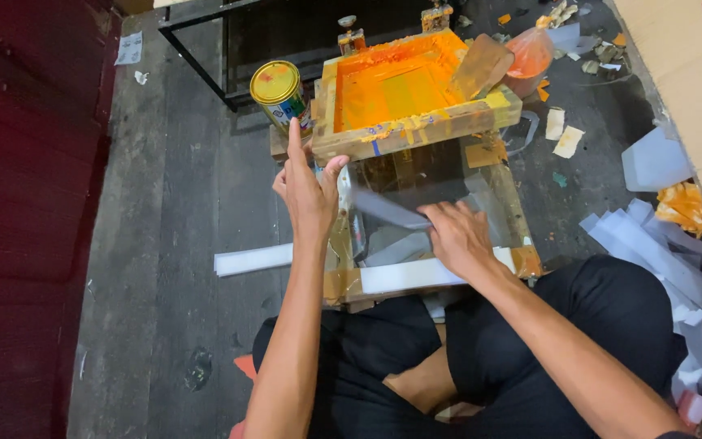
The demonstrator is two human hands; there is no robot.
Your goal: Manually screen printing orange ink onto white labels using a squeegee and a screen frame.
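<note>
Resting flat – R hand: right hand (pixel 458 236) lies palm down, fingers spread, on a grey plastic sheet (pixel 392 211) laid on the glass plate.
L hand: left hand (pixel 309 191) raised, fingers loosely spread, index pointing up; fingertips touch the near edge of the wooden screen frame (pixel 416 128). Holds nothing that can be seen.
Sheet: grey, thin, lies slantwise across the plate betw. both hands.
Plate: clear glass plate (pixel 497 175) w/ taped brown edges, under the tilted frame.
Frame: hinged up at the far side, mesh coated in orange ink (pixel 396 81); wooden squeegee (pixel 481 65) leans inside at its right.
Can: yellow-lidded tin (pixel 279 93) just left of the frame.
Floor: dark floor (pixel 172 244); white strip (pixel 252 260) left of plate, pile of pale sheets (pixel 660 244) at right.
</note>
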